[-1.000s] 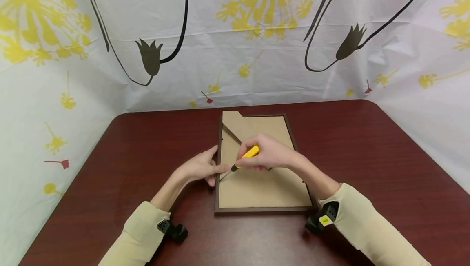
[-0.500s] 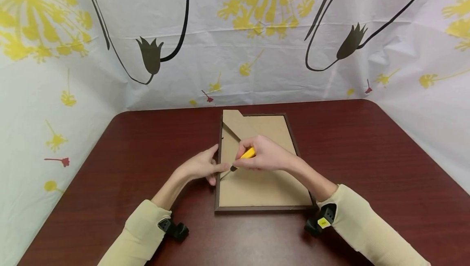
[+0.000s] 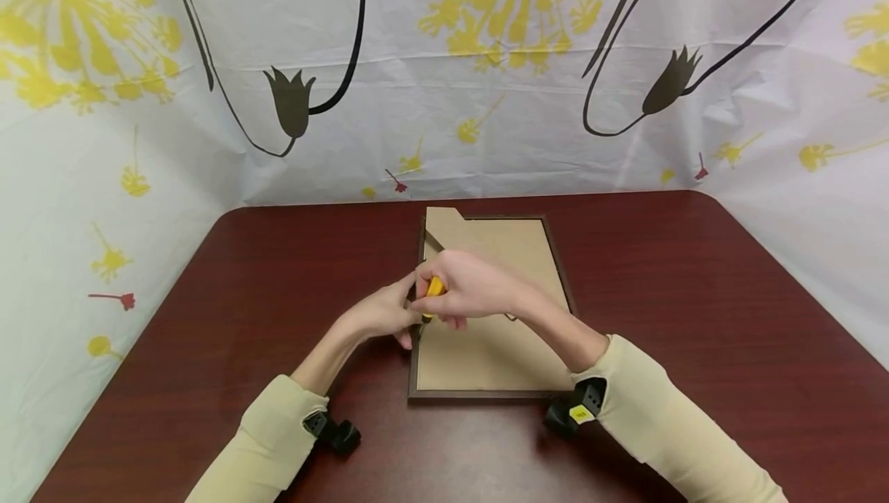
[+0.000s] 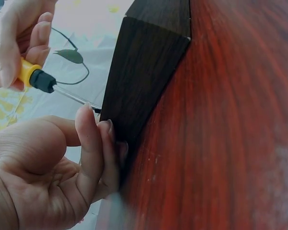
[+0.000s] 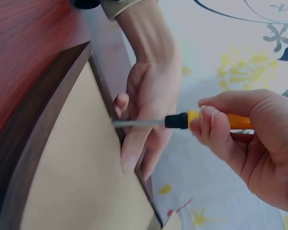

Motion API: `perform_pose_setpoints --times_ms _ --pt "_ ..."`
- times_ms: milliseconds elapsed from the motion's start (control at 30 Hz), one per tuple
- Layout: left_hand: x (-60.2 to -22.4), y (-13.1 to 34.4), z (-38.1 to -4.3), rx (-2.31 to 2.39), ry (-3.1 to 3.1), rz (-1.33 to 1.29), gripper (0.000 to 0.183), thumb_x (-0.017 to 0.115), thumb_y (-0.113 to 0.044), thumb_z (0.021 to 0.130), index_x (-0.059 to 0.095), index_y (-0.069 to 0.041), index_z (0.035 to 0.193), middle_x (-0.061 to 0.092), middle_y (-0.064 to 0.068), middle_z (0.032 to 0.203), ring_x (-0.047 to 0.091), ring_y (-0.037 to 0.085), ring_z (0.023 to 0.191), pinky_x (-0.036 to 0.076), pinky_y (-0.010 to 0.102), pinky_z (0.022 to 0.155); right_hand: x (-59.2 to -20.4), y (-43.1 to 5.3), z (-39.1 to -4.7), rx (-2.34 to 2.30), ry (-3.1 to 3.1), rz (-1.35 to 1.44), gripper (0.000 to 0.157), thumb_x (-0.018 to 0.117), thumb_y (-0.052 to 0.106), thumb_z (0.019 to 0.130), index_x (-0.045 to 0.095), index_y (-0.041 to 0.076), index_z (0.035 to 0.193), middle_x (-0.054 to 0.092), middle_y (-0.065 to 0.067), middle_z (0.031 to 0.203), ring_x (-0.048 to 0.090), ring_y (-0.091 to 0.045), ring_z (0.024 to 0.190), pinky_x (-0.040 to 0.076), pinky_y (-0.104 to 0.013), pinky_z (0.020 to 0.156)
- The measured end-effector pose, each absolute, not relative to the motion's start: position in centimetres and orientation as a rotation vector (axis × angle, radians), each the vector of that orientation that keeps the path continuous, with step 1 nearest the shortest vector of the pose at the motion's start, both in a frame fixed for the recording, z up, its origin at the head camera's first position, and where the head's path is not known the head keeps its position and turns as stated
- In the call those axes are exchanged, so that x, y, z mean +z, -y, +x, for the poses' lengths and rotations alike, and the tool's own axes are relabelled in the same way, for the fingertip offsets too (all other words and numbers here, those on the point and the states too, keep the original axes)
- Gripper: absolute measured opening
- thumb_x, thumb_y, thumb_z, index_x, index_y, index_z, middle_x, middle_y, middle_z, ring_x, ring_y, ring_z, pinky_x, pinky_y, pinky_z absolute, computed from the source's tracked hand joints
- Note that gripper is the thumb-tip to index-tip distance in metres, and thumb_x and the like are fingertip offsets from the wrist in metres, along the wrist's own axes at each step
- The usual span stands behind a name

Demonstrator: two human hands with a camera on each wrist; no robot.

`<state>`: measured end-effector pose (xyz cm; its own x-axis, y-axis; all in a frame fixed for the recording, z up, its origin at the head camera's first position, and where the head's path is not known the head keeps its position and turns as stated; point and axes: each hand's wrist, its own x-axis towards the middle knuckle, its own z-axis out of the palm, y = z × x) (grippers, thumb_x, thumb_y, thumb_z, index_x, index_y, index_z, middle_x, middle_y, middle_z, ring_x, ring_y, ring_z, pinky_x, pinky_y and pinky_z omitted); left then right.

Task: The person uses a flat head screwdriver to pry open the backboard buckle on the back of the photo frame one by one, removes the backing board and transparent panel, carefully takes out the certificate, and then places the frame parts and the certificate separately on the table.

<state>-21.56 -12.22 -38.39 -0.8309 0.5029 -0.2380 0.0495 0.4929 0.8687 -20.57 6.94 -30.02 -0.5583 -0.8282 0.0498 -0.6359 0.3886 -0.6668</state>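
A dark-brown picture frame (image 3: 486,395) lies face down on the table, its tan backing board (image 3: 486,360) upward. My right hand (image 3: 472,287) grips the yellow-and-black handle of a screwdriver (image 5: 178,120). In the right wrist view its metal tip meets the frame's inner edge, beside my left hand (image 5: 153,96). My left hand (image 3: 375,314) holds the frame's left side, thumb over the board's edge and bent fingers against the outer side (image 4: 144,72). A cardboard stand flap (image 3: 444,225) lies across the board's far left corner, partly behind my right hand.
The reddish-brown table (image 3: 312,256) extends around the frame. Behind it and at the sides hangs a white sheet (image 3: 417,148) printed with flowers. A small black camera is strapped to the left wrist (image 3: 336,435) and another to the right wrist (image 3: 566,416).
My right hand has moved left with the screwdriver, close to my left hand, and the handle now stands steeper. My left hand stays at the frame's side.
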Motion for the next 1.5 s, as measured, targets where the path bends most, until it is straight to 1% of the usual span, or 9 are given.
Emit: perform_pose_setpoints --times_ms 133,233,300,433,600,833,1033,1267,1500 --pt "-38.5 12.1 -21.8 1.326 -2.218 0.679 0.027 0.047 -0.001 0.101 0.066 -0.008 0.118 0.068 0.005 0.108 0.065 0.015 0.083 0.055 0.036 0.048 -29.5 -5.9 -20.5 -0.855 -2.401 -1.304 0.018 0.067 0.008 0.094 0.063 0.011 0.077 0.060 0.007 0.050 0.060 -0.008 0.041 0.052 -0.026 0.047" --pt "-38.5 11.9 -21.9 1.325 -2.195 0.772 0.031 0.044 -0.002 0.102 0.073 -0.011 0.099 0.072 0.000 0.103 0.059 0.017 0.105 0.054 0.036 0.046 -29.4 -5.4 -20.6 -0.835 -2.407 -1.296 0.018 0.066 0.006 0.094 0.064 0.011 0.077 0.062 0.005 0.052 0.061 -0.007 0.042 0.053 -0.027 0.048" --pt "-38.4 12.0 -21.9 1.324 -2.201 0.769 0.031 0.044 -0.001 0.102 0.073 -0.012 0.097 0.072 -0.002 0.102 0.059 0.019 0.106 0.054 0.036 0.046 -29.5 -5.2 -20.6 -0.841 -2.400 -1.273 0.018 0.066 0.006 0.095 0.064 0.010 0.077 0.063 0.004 0.053 0.062 -0.008 0.042 0.053 -0.027 0.049" --pt "-38.4 12.2 -21.6 1.336 -2.222 0.610 0.029 0.049 -0.002 0.101 0.061 -0.007 0.126 0.067 0.006 0.112 0.065 0.017 0.080 0.056 0.035 0.050 -29.7 -5.8 -20.7 -0.910 -2.345 -1.251 0.016 0.067 0.005 0.095 0.064 0.007 0.079 0.062 0.003 0.053 0.062 -0.011 0.042 0.054 -0.032 0.049" --pt "-38.3 12.2 -21.4 1.298 -2.262 0.360 0.071 0.059 -0.005 0.099 0.021 -0.005 0.159 0.067 0.013 0.087 0.063 0.017 0.049 0.058 0.033 0.059 -30.3 -7.6 -21.3 -1.002 -2.290 -1.219 0.015 0.068 0.006 0.094 0.064 0.008 0.079 0.065 0.000 0.058 0.062 -0.015 0.044 0.056 -0.043 0.050" --pt "-38.2 12.2 -21.3 1.230 -2.309 0.270 0.097 0.071 -0.031 0.097 0.005 -0.003 0.162 0.065 0.012 0.074 0.066 0.019 0.053 0.057 0.032 0.080 -31.0 -10.3 -22.0 -1.086 -2.247 -1.082 0.013 0.071 0.013 0.094 0.065 0.010 0.083 0.065 -0.005 0.065 0.062 -0.021 0.048 0.055 -0.054 0.051" --pt "-38.1 12.3 -21.2 1.228 -2.310 0.287 0.098 0.071 -0.033 0.096 0.005 -0.004 0.162 0.066 0.013 0.077 0.067 0.019 0.053 0.052 0.036 0.094 -31.4 -12.6 -23.1 -1.171 -2.308 -0.942 0.013 0.073 0.018 0.094 0.066 0.009 0.087 0.065 -0.011 0.067 0.062 -0.027 0.050 0.056 -0.053 0.052" --pt "-38.1 12.3 -20.9 1.213 -2.299 0.320 0.101 0.072 -0.035 0.095 0.003 0.001 0.161 0.065 0.013 0.075 0.067 0.018 0.052 0.053 0.033 0.092 -32.5 -14.5 -24.7 -1.345 -2.379 -0.817 0.017 0.075 0.020 0.093 0.068 0.005 0.091 0.065 -0.013 0.069 0.060 -0.026 0.051 0.056 -0.044 0.052" --pt "-37.9 12.0 -20.9 1.213 -2.349 0.343 0.095 0.071 -0.033 0.097 0.010 0.004 0.159 0.063 0.012 0.068 0.063 0.016 0.047 0.057 0.030 0.075 -33.9 -15.2 -26.4 -1.397 -2.458 -0.773 0.016 0.076 0.020 0.092 0.068 0.006 0.092 0.067 -0.015 0.072 0.062 -0.028 0.054 0.057 -0.042 0.054"
